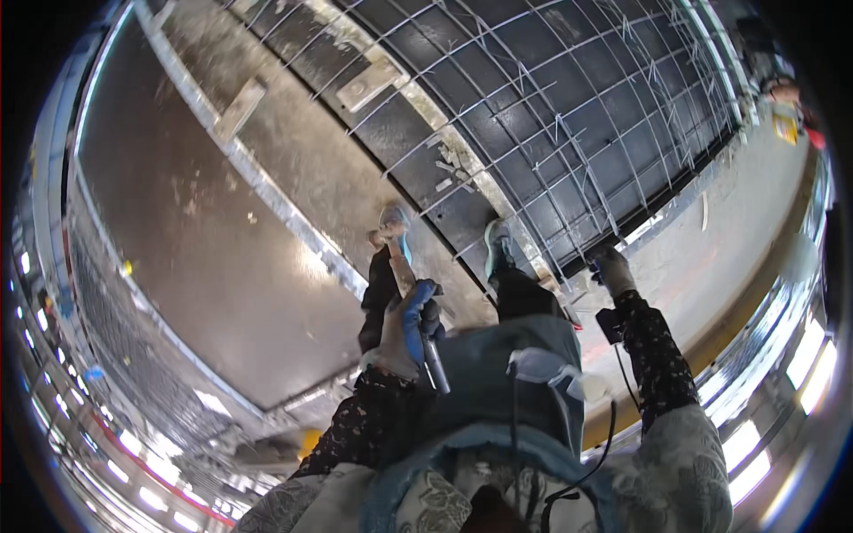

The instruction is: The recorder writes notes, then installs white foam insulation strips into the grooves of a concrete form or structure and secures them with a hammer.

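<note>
My left hand [415,322], in a blue and grey glove, is closed around a tool [434,361] with a grey metal tubular shaft. A brownish strip [400,271] extends above that hand toward my left shoe; I cannot tell whether it joins the tool. My right hand [613,271], in a grey and dark glove, has curled fingers at the lower edge of a steel bar mesh [577,160]; what they grip is hidden. The mesh lies over dark panels bordered by pale, dirty metal strips. A small dark device [609,325] with a cable sits at my right wrist.
My shoes [498,246] stand on a stained narrow band among the bars. A brown panel [195,240] spans the left, edged by metal rails. Small blocks [240,107] lie on the band ahead. A pale curved surface [729,240] and red and yellow items [785,129] are at the right.
</note>
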The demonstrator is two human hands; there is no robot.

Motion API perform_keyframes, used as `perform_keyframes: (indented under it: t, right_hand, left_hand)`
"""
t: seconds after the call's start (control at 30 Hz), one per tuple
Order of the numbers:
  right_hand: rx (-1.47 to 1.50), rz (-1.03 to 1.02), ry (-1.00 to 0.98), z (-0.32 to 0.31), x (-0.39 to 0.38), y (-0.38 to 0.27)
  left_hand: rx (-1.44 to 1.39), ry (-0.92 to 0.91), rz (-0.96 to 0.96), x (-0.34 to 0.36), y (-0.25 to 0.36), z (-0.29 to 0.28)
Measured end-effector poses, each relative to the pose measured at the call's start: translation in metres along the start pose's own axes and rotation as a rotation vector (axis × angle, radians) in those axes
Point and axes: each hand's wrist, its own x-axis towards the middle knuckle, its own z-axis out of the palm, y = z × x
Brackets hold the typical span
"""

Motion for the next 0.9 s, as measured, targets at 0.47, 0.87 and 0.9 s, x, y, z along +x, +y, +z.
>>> perform_keyframes:
  t: [0.47,0.87,0.9]
  right_hand:
    - [-0.692,-0.162,0.35,0.511,0.346,-0.006]
    - [0.125,0.086,0.046,0.198,0.236,0.083]
    - [0.653,-0.003,0.208,0.169,0.251,0.183]
  left_hand:
    - [0.781,-0.081,0.364,0.232,0.005,-0.111]
    - [0.506,-0.13,0.337,0.279,0.061,-0.019]
    - [0.512,-0.188,0.324,0.284,0.064,-0.007]
